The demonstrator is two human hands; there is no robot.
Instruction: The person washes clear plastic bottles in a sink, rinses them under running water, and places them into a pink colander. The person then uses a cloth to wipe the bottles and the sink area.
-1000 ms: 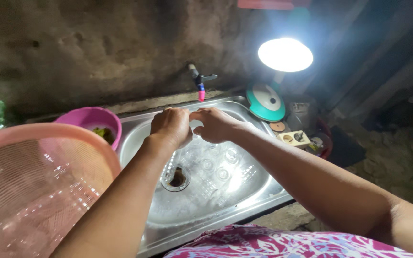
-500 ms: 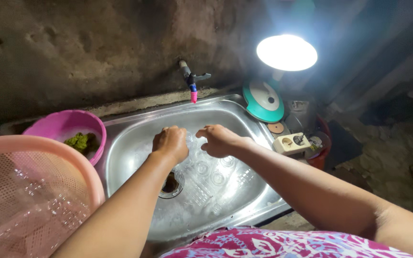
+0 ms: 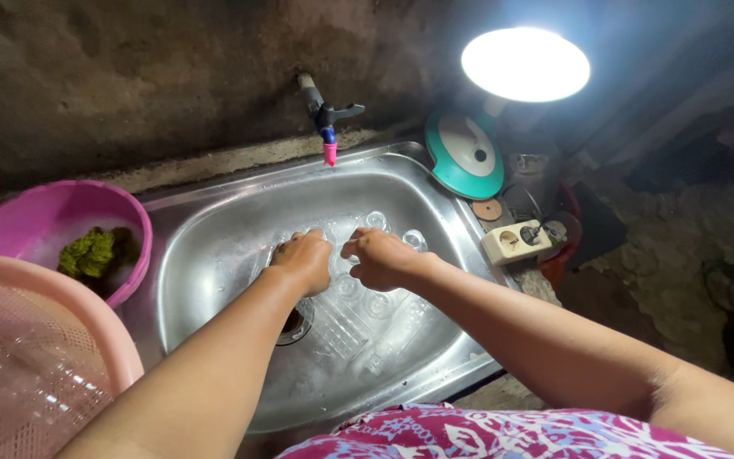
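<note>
A clear plastic tray (image 3: 372, 316) with rows of round cups lies in the steel sink (image 3: 214, 255). My left hand (image 3: 303, 260) and my right hand (image 3: 381, 258) rest side by side on the tray's upper part, knuckles up and fingers curled down onto the plastic. The fingertips are hidden under the hands. The drain (image 3: 296, 324) shows just below my left wrist. A tap (image 3: 326, 117) with a pink nozzle sticks out of the wall above the hands, and no water stream is visible.
A pink bowl (image 3: 133, 228) holding a green scourer (image 3: 88, 252) stands left of the sink. A pink mesh basket (image 3: 70, 299) sits at the near left. On the right are a bright lamp (image 3: 525, 65), a teal round lid (image 3: 465, 158) and a white socket block (image 3: 516, 241).
Both hands have come down from near the tap into the sink basin and onto the clear tray. The view has shifted to look lower and closer.
</note>
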